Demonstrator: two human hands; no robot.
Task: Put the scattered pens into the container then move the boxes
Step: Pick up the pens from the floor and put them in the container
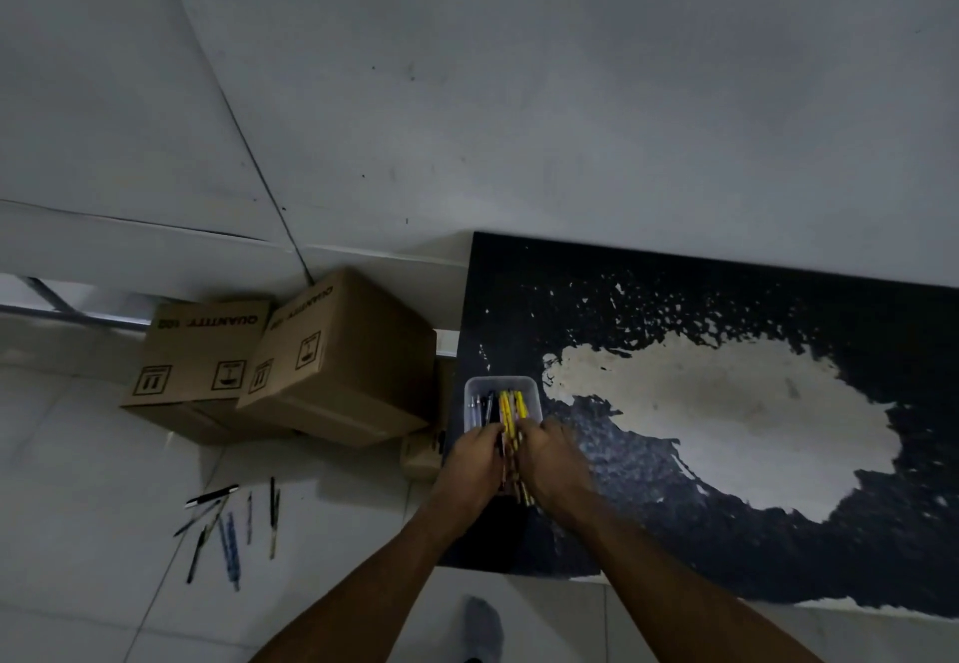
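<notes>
A clear plastic container (pixel 529 386) stands near the left edge of a worn black table (pixel 726 299), with yellow and dark pens (pixel 507 411) sticking out of it. My left hand (pixel 469 465) and my right hand (pixel 552 460) are side by side just in front of it, both closed around the near ends of that bundle of pens. Several more pens (pixel 228 527) lie scattered on the white tiled floor at lower left. Two brown cardboard boxes, one on the left (pixel 200 351) and a tilted one (pixel 342 356), sit on the floor beside the table.
A smaller cardboard box (pixel 421 455) is wedged against the table's left side. The white wall (pixel 571 92) rises behind the table. A grey-socked foot (pixel 482 629) stands on the floor tiles (pixel 78 455) at the bottom.
</notes>
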